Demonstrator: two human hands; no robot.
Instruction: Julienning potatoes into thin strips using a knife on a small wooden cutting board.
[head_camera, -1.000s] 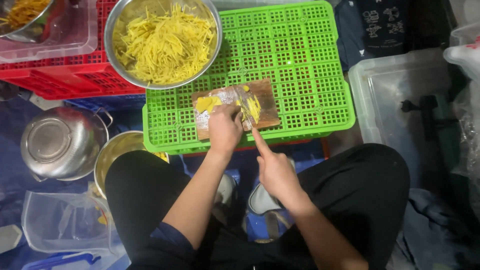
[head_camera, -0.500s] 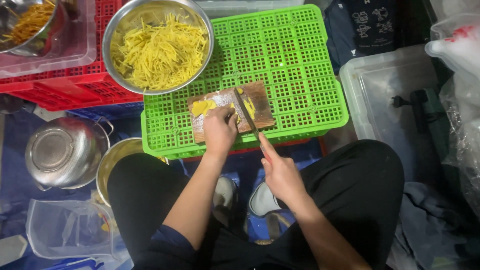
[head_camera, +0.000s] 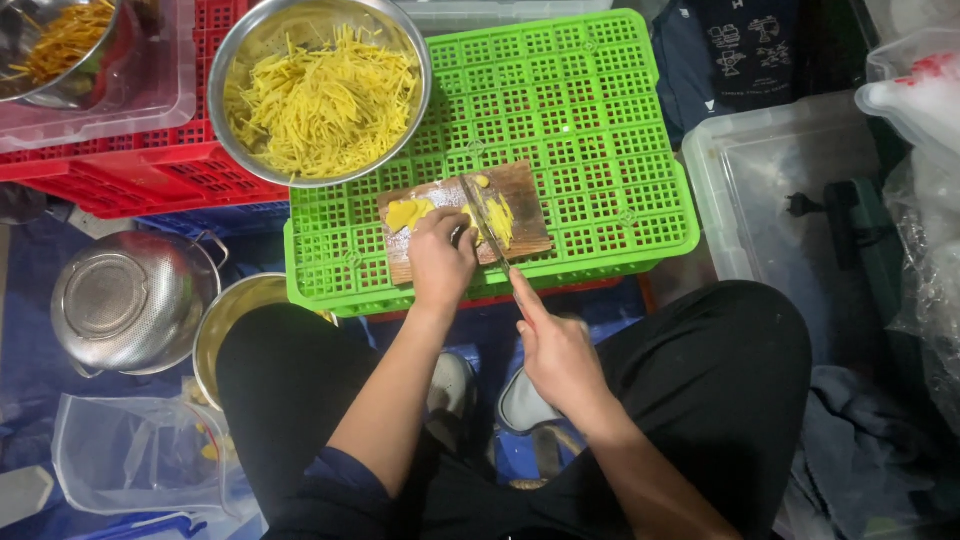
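Hands at wooden board (head_camera: 520, 195) on green crate (head_camera: 600, 110) | left hand (head_camera: 440, 262) curled, pressing yellow slices (head_camera: 410, 212) | right hand (head_camera: 555, 350) closed around knife (head_camera: 487, 222) | risk: blade just beside left fingertips, a slip could nick them | bowl of strips (head_camera: 320, 90) behind

The green crate (head_camera: 590, 130) has open top toward its far right corner and right edge. The steel bowl (head_camera: 320, 85) blocks its far left corner; the cutting board (head_camera: 465, 215) fills the near middle.
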